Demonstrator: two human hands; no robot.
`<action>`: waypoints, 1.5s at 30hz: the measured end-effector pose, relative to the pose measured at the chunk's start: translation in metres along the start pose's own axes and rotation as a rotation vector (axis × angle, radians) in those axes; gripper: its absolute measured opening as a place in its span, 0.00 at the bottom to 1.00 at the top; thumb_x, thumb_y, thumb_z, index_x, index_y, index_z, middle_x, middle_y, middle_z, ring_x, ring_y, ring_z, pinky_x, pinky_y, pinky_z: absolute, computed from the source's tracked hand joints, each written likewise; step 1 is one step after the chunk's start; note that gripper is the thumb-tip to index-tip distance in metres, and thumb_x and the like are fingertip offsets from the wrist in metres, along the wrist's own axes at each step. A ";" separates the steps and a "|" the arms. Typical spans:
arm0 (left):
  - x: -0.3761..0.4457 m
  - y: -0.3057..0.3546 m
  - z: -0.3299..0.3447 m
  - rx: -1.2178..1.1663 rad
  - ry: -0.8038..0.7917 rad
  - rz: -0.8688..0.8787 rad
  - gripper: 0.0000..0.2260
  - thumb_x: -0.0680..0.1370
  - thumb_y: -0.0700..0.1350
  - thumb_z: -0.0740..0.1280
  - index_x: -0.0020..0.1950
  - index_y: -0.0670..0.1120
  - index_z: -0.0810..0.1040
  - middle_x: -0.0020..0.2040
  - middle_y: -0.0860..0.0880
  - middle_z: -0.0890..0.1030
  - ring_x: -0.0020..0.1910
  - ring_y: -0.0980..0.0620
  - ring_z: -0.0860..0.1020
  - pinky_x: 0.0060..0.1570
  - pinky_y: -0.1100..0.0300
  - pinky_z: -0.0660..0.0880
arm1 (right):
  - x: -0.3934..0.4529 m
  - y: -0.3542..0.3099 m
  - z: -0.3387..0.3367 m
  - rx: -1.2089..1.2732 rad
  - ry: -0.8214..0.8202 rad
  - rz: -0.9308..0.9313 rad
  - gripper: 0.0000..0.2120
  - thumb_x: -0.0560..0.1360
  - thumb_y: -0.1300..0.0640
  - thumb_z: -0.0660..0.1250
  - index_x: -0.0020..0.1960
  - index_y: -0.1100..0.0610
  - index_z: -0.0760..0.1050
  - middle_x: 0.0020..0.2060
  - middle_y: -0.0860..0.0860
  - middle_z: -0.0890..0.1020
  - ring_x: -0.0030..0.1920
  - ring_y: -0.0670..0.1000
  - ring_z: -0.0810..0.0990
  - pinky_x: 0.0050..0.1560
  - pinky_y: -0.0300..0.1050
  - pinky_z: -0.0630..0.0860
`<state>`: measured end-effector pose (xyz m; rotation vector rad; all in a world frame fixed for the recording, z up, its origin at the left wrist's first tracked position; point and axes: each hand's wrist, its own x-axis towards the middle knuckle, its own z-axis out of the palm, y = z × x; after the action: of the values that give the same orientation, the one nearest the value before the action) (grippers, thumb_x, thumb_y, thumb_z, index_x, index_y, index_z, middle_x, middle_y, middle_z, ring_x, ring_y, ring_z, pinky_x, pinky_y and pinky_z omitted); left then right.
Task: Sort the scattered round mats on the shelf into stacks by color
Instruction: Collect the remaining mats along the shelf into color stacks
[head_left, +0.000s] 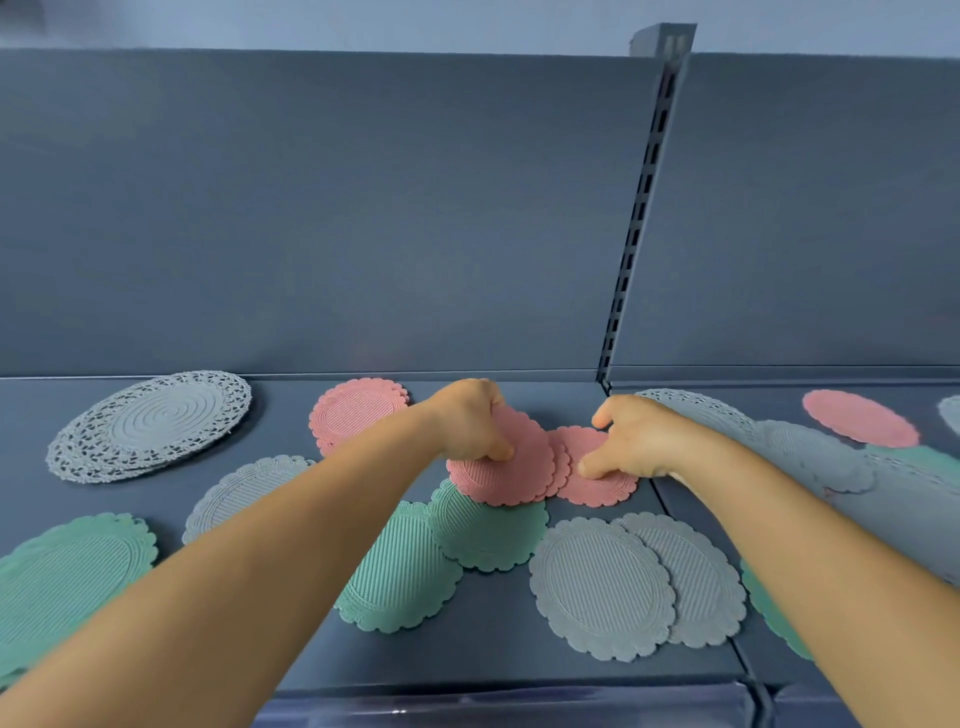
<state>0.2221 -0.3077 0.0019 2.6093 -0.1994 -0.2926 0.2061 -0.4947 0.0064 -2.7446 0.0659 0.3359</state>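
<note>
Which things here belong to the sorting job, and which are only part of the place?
Belong to the job:
- pink mats, gripped by left hand and right hand
- green mats
- grey mats
- lacy grey stack

Only part of the place:
- shelf
- back panel
- slotted upright

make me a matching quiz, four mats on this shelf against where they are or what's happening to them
Column 1:
1. lacy grey mat
2. pink mats
3. two grey mats
4. lone pink mat

Column 2:
a. far right, untouched
b. back left
c. under both hands
d. front, overlapping each other

Pairs: 1-b, 2-c, 3-d, 4-a

The left hand and right hand hold the pink mats.
</note>
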 end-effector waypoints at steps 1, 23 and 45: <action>0.001 0.001 0.001 0.012 -0.010 -0.004 0.14 0.69 0.43 0.74 0.48 0.45 0.72 0.44 0.46 0.75 0.41 0.47 0.73 0.41 0.57 0.71 | 0.001 0.001 -0.001 -0.006 0.005 0.006 0.31 0.66 0.52 0.75 0.63 0.65 0.73 0.58 0.59 0.79 0.59 0.58 0.77 0.60 0.52 0.76; -0.011 -0.062 -0.041 -0.340 0.469 -0.236 0.01 0.77 0.41 0.63 0.46 0.44 0.71 0.43 0.45 0.74 0.41 0.46 0.70 0.42 0.56 0.70 | 0.023 -0.097 0.035 0.749 -0.094 -0.152 0.14 0.74 0.65 0.66 0.59 0.58 0.76 0.42 0.53 0.81 0.42 0.52 0.79 0.50 0.46 0.80; -0.047 -0.073 -0.036 0.211 0.268 -0.023 0.16 0.75 0.51 0.66 0.58 0.43 0.75 0.61 0.44 0.74 0.62 0.44 0.69 0.60 0.57 0.64 | 0.019 -0.127 0.056 0.254 -0.068 -0.328 0.19 0.74 0.58 0.66 0.64 0.48 0.74 0.60 0.49 0.79 0.58 0.53 0.78 0.57 0.47 0.76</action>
<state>0.1917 -0.2180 0.0043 2.8262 -0.1111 0.0770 0.2238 -0.3556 -0.0034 -2.4364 -0.3325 0.3053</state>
